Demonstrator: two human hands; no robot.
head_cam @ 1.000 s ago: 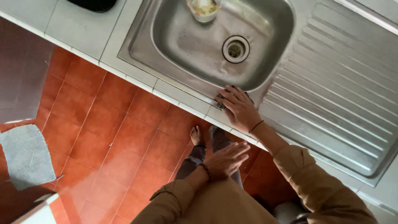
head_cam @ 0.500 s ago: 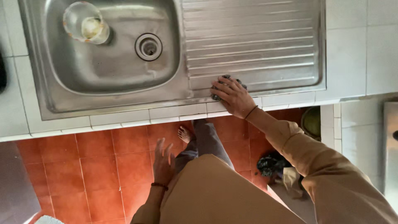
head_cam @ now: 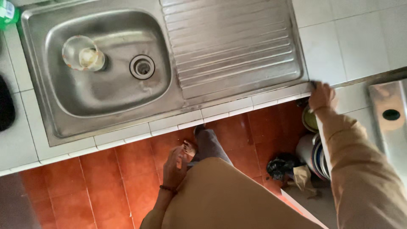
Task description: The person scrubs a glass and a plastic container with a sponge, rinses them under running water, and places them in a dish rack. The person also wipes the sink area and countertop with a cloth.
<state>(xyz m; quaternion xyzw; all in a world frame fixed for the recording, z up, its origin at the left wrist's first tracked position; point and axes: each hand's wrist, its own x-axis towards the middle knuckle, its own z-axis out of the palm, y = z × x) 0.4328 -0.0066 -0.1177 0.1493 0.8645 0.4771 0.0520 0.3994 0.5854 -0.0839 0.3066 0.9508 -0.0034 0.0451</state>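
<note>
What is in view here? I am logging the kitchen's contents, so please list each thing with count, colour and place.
sink: one, steel, set in the counter, with a drain at the basin's middle
drainboard: one, ribbed steel, right of the basin
glass bowl: one, clear with pale contents, in the basin's left part
counter: white tiles, around the sink
green object: one, top left corner, cut off
floor: red-brown tiles, below the counter edge
pots and bowls: a few, metal and greenish, stacked on the floor at right
dark bag: one, black, on the floor beside the pots
right hand: on the counter's front edge, holding something dark that is too hidden to name
left hand: hanging open above the floor, holding nothing
</note>
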